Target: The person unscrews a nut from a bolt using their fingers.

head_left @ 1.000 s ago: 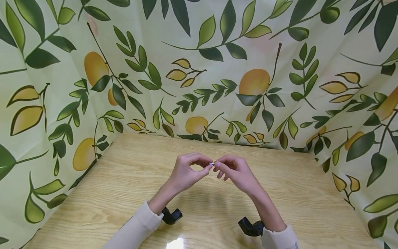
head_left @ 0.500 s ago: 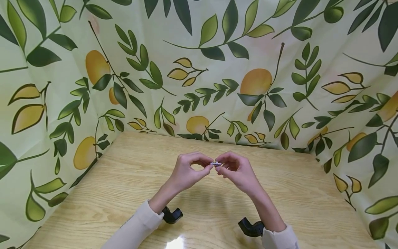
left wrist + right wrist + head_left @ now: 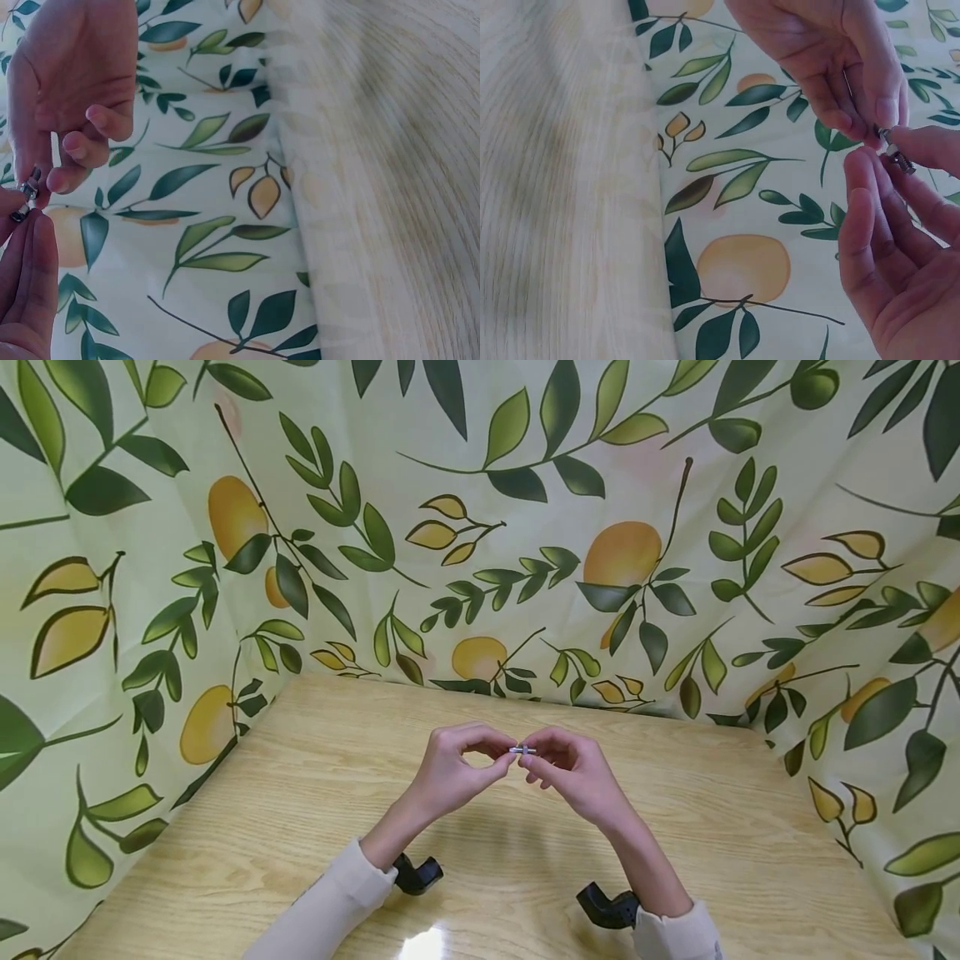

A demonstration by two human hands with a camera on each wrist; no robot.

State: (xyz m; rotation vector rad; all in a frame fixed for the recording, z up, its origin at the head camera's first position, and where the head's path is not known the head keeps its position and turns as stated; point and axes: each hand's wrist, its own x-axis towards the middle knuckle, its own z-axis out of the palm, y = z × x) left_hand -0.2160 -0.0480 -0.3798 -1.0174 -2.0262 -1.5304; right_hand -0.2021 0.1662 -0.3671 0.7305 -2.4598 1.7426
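Observation:
A small silvery bolt (image 3: 516, 750) with a threaded end (image 3: 906, 165) is held level above the table, between the two hands. My left hand (image 3: 461, 770) pinches one end of it between thumb and fingertips. Partway along the bolt sits a nut (image 3: 893, 150), and the thumb and forefinger of my right hand (image 3: 573, 775) pinch it. The threaded end sticks out past the nut on the right hand's side. In the left wrist view the bolt (image 3: 28, 191) shows only in part, with fingers covering the rest. The other right fingers are loosely curled.
Below the hands lies a light wood-grain table (image 3: 360, 777). A cloth with leaves and fruit (image 3: 480, 568) hangs behind it and along both sides. Black curved wrist mounts (image 3: 609, 908) stick out beneath the cream sleeves (image 3: 330, 893).
The right fingertips covered most of the bolt a second ago; they then parted, baring the nut and threaded end, and now close on the nut. The left hand holds nearly still.

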